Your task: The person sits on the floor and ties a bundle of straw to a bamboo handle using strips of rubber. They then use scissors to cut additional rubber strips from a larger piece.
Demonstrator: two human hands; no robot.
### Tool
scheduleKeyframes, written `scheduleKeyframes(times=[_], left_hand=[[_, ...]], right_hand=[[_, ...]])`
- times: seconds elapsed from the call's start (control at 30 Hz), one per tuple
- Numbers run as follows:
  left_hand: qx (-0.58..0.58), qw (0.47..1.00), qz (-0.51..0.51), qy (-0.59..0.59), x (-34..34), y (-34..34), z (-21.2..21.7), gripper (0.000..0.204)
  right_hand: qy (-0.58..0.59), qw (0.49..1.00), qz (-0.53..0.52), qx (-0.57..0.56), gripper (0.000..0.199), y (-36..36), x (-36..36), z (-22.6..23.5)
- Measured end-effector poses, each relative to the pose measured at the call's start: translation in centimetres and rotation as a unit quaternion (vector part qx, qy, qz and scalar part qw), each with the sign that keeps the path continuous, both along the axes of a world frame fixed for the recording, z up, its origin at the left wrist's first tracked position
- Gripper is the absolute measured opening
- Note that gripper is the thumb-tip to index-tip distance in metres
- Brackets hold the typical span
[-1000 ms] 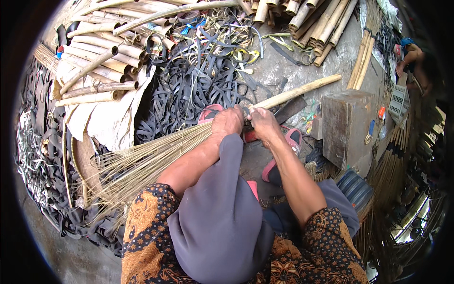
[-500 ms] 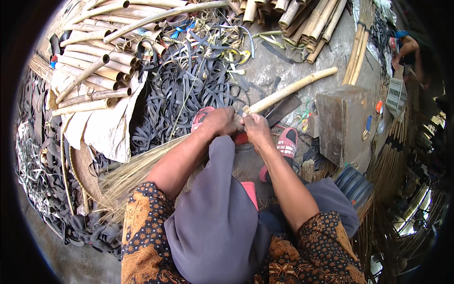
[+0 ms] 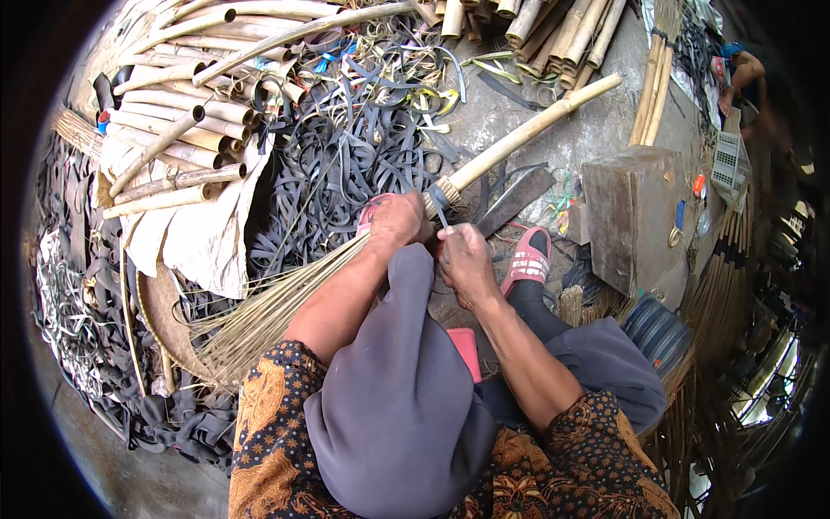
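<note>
A stick broom lies slantwise before me, its bamboo handle (image 3: 536, 128) pointing to the far right and its thin bristles (image 3: 281, 303) spreading to the near left. My left hand (image 3: 396, 221) is closed round the bound end of the bristles, just below the handle. A dark rubber strip (image 3: 439, 204) crosses the bristle butts where they meet the bamboo. Its loose end runs to my right hand (image 3: 469, 264), whose fingers pinch it. Beyond that hand, a broad dark blade (image 3: 517, 201) lies on the ground.
A heap of black rubber strips (image 3: 346, 160) spreads at the left, beside stacked bamboo poles (image 3: 186, 112). On the right stand a worn wooden block (image 3: 629, 216) and finished-looking brooms (image 3: 718, 277). A woven tray (image 3: 164, 316) lies left. Another person's leg (image 3: 742, 76) shows at far right.
The broom's handle has swung upward and away, showing the bound bristle butts. My right hand has drawn back toward me from the joint, with the strip stretched between.
</note>
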State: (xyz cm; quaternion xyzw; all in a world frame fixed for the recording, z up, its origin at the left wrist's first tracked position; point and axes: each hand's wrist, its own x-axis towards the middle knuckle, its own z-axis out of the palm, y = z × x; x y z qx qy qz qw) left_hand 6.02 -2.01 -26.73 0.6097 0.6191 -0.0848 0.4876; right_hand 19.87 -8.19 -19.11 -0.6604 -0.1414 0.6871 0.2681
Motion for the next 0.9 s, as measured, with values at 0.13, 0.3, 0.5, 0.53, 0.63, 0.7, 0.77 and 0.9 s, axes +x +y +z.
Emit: scheduleKeyframes(times=[0.13, 0.3, 0.5, 0.53, 0.63, 0.7, 0.77, 0.9], left_hand=[[-0.141, 0.975, -0.022, -0.170, -1.5, 1.7, -0.2, 0.040], [-0.416, 0.793, 0.094, -0.434, -2.3, 2.0, 0.8, 0.053], [0.069, 0.997, -0.037, 0.014, 1.0, -1.4, 2.4, 0.042], [0.041, 0.998, -0.027, 0.035, 1.3, -1.3, 2.1, 0.040], [0.021, 1.000, -0.013, 0.018, 1.6, -1.1, 1.4, 0.032], [0.012, 0.999, -0.033, 0.002, 1.0, -0.4, 1.2, 0.033], [-0.014, 0.998, -0.047, -0.035, 0.1, 0.7, 1.1, 0.033], [-0.230, 0.930, -0.011, -0.287, -1.8, 2.1, 1.1, 0.044]], right_hand=[[0.008, 1.000, 0.002, -0.025, 0.018, 0.6, 2.8, -0.3], [0.121, 0.992, 0.024, -0.041, 0.028, 2.0, 4.4, -1.3], [-0.058, 0.996, 0.048, -0.050, 0.036, 3.0, 2.0, -3.0], [-0.101, 0.991, 0.075, -0.038, 0.038, 2.8, 1.7, -2.8], [-0.067, 0.993, 0.092, -0.033, 0.027, 2.0, 2.3, -1.2], [-0.077, 0.995, 0.056, 0.018, 0.019, 0.5, 2.3, 0.2], [-0.037, 0.997, 0.065, 0.027, 0.018, -0.2, 3.3, 1.2], [0.046, 0.998, 0.034, -0.008, 0.023, 0.1, 5.3, 0.9]])
